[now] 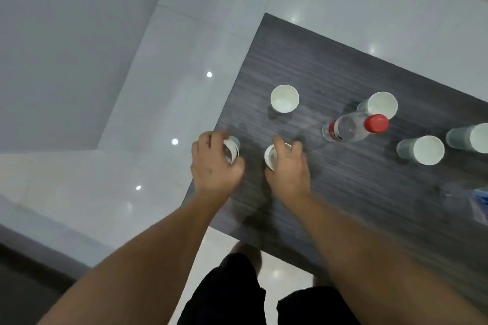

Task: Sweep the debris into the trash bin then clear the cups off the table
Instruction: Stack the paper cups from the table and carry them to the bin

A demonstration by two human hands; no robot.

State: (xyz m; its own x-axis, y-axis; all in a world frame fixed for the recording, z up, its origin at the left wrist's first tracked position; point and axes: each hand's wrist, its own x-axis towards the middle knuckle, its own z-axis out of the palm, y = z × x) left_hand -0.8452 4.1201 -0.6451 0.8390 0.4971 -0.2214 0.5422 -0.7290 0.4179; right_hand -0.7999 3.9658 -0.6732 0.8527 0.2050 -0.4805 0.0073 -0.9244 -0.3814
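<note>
1. The person stands at the near corner of a dark table [343, 187] with a striped wood look.
2. The left hand [214, 163] is at the left edge of the table. Its fingers are curled round a white cup [233, 149], so it is grasping that cup.
3. The right hand [287, 169] is just beside it, a little further onto the table. Its fingers are wrapped over the rim of another white cup [272, 157], and it grasps this one too.
4. Both hands look a bit blurry.
5. A third cup [284, 98] stands upright and alone, further back from the hands.
6. A fourth cup [380, 105] stands to the right, at the back.
7. A clear bottle [348, 128] with a red cap [376, 123] stands right in front of that fourth cup.
8. Two more cups stand far to the right, one [425, 150] near the bottle and one [472, 138] at the edge of the picture.
9. Something blue [482, 199] shows at the right edge, too cut off to tell what it is.
10. The floor [184, 60] is made of shiny pale tiles with small bright light spots.
11. The person's black shorts [237, 293] show at the bottom.
</note>
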